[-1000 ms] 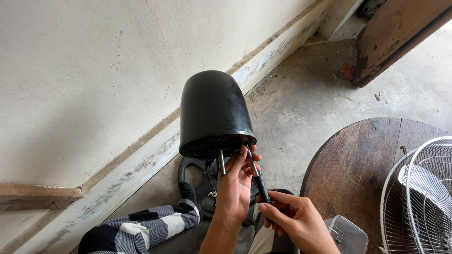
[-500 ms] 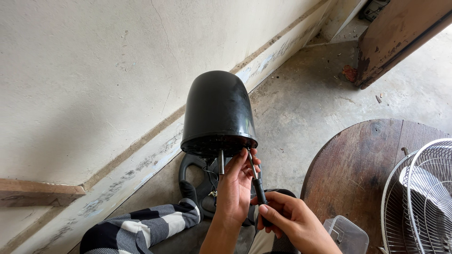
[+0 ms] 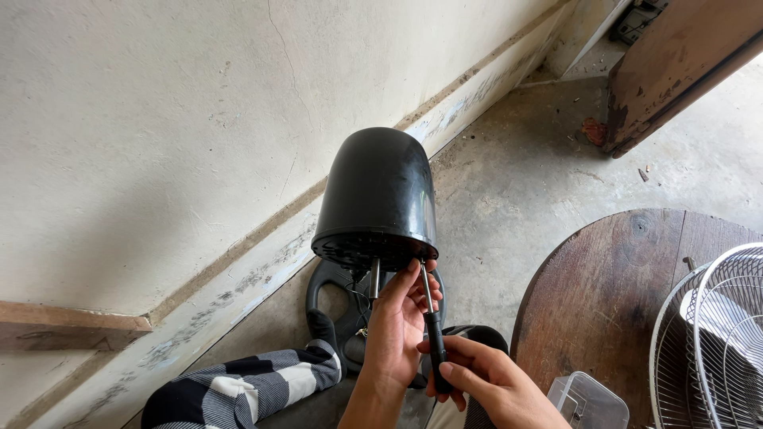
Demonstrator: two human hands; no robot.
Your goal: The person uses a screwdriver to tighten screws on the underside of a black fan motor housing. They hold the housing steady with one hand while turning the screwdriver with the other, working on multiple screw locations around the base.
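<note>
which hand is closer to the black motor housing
Left. The left hand reaches up to the lower rim of the black motor housing, fingertips beside the metal shaft. The right hand sits lower, holding the screwdriver by its black handle.

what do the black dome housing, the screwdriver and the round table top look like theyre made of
Black dome housing: likely moulded plastic, smooth and glossy, with soft highlights on its side.
Screwdriver: bare shiny shaft, probably steel; matte black handle, plastic or rubber, held in the right hand.
Round table top: wood, dark brown, with visible grain, a plank seam and worn patches.
</note>
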